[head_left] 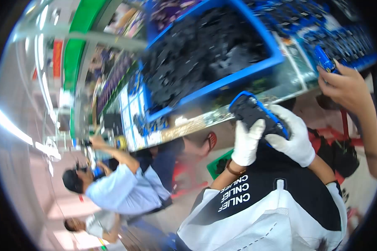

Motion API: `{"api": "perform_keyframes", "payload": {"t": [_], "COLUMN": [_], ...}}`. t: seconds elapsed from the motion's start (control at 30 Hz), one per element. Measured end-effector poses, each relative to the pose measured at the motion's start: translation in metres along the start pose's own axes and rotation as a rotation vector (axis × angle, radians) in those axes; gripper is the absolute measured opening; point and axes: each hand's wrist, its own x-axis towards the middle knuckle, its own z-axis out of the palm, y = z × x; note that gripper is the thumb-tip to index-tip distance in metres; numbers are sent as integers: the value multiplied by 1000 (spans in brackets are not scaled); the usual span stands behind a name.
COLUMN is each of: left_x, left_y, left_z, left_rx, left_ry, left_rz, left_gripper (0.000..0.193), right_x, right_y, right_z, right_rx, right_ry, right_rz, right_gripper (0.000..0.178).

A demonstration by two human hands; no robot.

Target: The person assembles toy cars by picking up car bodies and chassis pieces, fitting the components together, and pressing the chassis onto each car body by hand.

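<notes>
Both my hands are in white gloves, close together in front of my chest. Between them is a black plastic part with a blue rim (252, 109), long and rounded at the far end; its exact kind I cannot tell. My left hand (247, 142) grips its near left side, thumb against the black face. My right hand (295, 136) wraps around the right side, fingers closed on the blue edge. The part is tilted and held clear of the bench edge (222, 117). Beyond it stands a blue bin (232, 79) heaped with black plastic pieces (205, 50).
At the right, another person's bare hand (343, 85) holds a small blue part (324, 58) near trays of blue-and-black parts (343, 44). Another worker in a light blue shirt (121, 186) is at the left along the bench. A green crate (215, 164) is below the bench.
</notes>
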Motion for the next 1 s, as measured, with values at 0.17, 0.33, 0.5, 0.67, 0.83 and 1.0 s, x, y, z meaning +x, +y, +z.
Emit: {"api": "perform_keyframes", "payload": {"t": [0.17, 0.33, 0.5, 0.67, 0.83, 1.0], "left_x": [1, -2, -12, -14, 6, 56], "left_y": [22, 49, 98, 145, 183, 174], "left_z": [-23, -52, -144, -267, -435, -534], "left_rx": [-112, -188, -114, 268, 358, 971], "left_ry": [45, 125, 352, 909, 1158, 1231], "left_rz": [5, 45, 347, 515, 492, 372], "left_gripper": [48, 49, 43, 47, 50, 49], "right_x": [19, 28, 28, 33, 35, 39], "right_y": [2, -14, 0, 31, 37, 11], "right_z": [28, 53, 45, 43, 29, 30], "right_rx": [-78, 184, -274, -227, -351, -307], "right_ry": [-133, -227, -312, -370, -337, -224], "right_rz": [45, 64, -68, 32, -18, 0], "right_gripper": [64, 85, 56, 26, 20, 15]}}
